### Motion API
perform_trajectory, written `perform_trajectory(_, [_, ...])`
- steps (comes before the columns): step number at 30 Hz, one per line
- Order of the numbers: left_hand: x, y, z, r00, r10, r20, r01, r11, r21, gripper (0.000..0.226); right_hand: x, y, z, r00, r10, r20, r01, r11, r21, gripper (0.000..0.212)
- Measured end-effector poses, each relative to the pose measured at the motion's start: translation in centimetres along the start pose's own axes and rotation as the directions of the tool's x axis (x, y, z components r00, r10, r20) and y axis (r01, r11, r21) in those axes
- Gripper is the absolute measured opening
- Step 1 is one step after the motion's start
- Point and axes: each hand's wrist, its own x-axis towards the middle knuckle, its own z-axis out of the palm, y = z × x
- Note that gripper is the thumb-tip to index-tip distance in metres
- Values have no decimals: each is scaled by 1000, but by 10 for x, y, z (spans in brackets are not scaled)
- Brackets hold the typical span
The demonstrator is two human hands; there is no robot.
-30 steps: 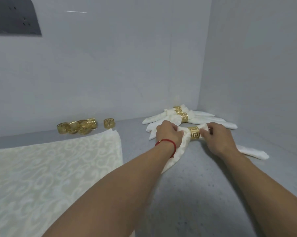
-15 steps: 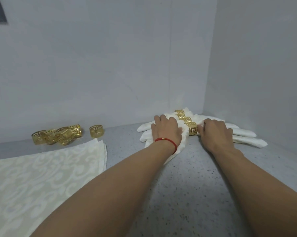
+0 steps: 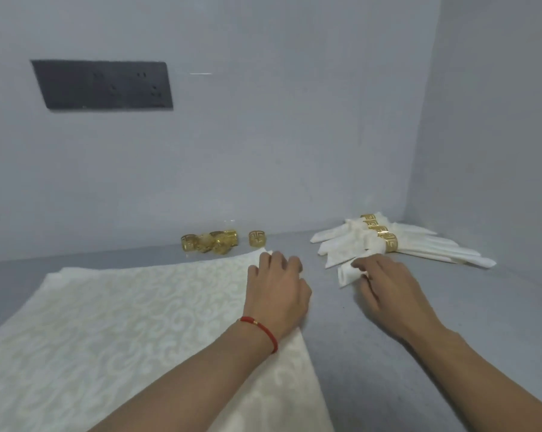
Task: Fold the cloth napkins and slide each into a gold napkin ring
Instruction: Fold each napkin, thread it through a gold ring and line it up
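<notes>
A flat cream patterned napkin (image 3: 123, 322) lies spread on the grey counter at the left. My left hand (image 3: 277, 288), with a red string on its wrist, rests over the napkin's far right corner, fingers curled down onto the edge. Several folded white napkins (image 3: 425, 247) with gold rings (image 3: 388, 241) lie stacked in the back right corner. My right hand (image 3: 385, 285) touches the near end of the closest folded napkin (image 3: 346, 274), fingers loosely bent. Loose gold rings (image 3: 212, 243) are heaped by the back wall, with one ring (image 3: 257, 238) standing apart.
The grey counter (image 3: 388, 353) meets a pale back wall and a side wall on the right. A dark socket plate (image 3: 102, 84) is set in the back wall, upper left.
Both hands have let go of the ringed napkin on the stack. My left hand has moved left onto the flat napkin's corner; my right hand has drawn back to the stack's near end.
</notes>
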Motion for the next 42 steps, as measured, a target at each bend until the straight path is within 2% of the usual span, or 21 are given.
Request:
perform_trajectory(3, [-59, -39, -46, 998, -61, 34, 60, 998, 22, 21, -20, -72, -21, 977, -59, 204, 4, 966, 259, 17])
perform_trajectory(5, [-94, -63, -75, 986, -99, 130, 94, 995, 46, 23, -29, -111, -32, 938, -113, 327, -15, 931, 365, 13])
perform_trajectory(7, [-126, -81, -94, 964, -150, 220, 140, 988, 61, 26, -34, -140, -43, 863, -164, 478, -75, 894, 443, 13])
perform_trajectory(9, [-157, -98, -125, 950, -197, 242, 189, 980, 58, 28, -30, -169, -52, 767, -239, 596, -102, 871, 481, 25])
perform_trajectory(11, [-176, -103, -143, 940, -217, 262, 209, 976, 60, 28, -24, -185, -56, 672, -324, 665, -120, 839, 530, 31])
perform_trajectory(12, [-183, -104, -150, 935, -222, 275, 212, 975, 65, 29, -22, -190, -58, 648, -339, 682, -144, 825, 547, 28])
perform_trajectory(16, [-206, -109, -163, 906, -222, 361, 226, 974, 33, 40, -17, -203, -55, 659, -288, 695, -254, 785, 566, 15])
perform_trajectory(18, [-211, -106, -169, 898, -227, 377, 231, 972, 34, 52, -11, -207, -54, 647, -213, 732, -302, 810, 503, 9])
perform_trajectory(20, [-215, -100, -174, 881, -236, 411, 222, 972, 80, 66, -4, -210, -50, 629, -189, 754, -268, 858, 439, 13])
perform_trajectory(23, [-218, -88, -183, 836, -227, 500, 197, 974, 111, 76, 3, -218, -44, 680, -162, 716, -234, 877, 420, 15])
perform_trajectory(25, [-217, -85, -187, 822, -229, 522, 182, 973, 141, 71, 7, -225, -41, 726, -164, 668, -188, 887, 422, 22])
perform_trajectory(28, [-210, -86, -188, 842, -212, 497, 130, 972, 195, 53, 16, -238, -39, 767, -157, 623, -110, 923, 369, 20])
perform_trajectory(30, [-204, -90, -187, 859, -223, 461, 161, 972, 171, 38, 17, -242, -41, 791, -162, 590, -3, 963, 269, 20])
perform_trajectory(32, [-199, -98, -188, 865, -262, 428, 238, 965, 111, 26, 15, -238, -43, 785, -157, 599, 98, 987, 131, 21])
perform_trajectory(33, [-197, -102, -189, 863, -279, 421, 269, 959, 85, 23, 13, -232, -42, 758, -128, 639, 88, 992, 95, 24])
perform_trajectory(35, [-193, -110, -188, 858, -294, 420, 296, 953, 62, 25, 8, -216, -41, 686, -48, 726, -77, 988, 137, 31])
perform_trajectory(36, [-191, -113, -186, 859, -293, 420, 295, 953, 63, 26, 5, -207, -41, 675, -32, 737, -170, 965, 198, 33])
perform_trajectory(39, [-190, -120, -179, 868, -297, 398, 291, 954, 79, 29, -4, -185, -43, 719, -25, 694, -321, 874, 364, 39])
perform_trajectory(42, [-187, -123, -178, 867, -338, 366, 317, 941, 118, 32, -11, -169, -44, 701, 7, 713, -382, 849, 366, 57])
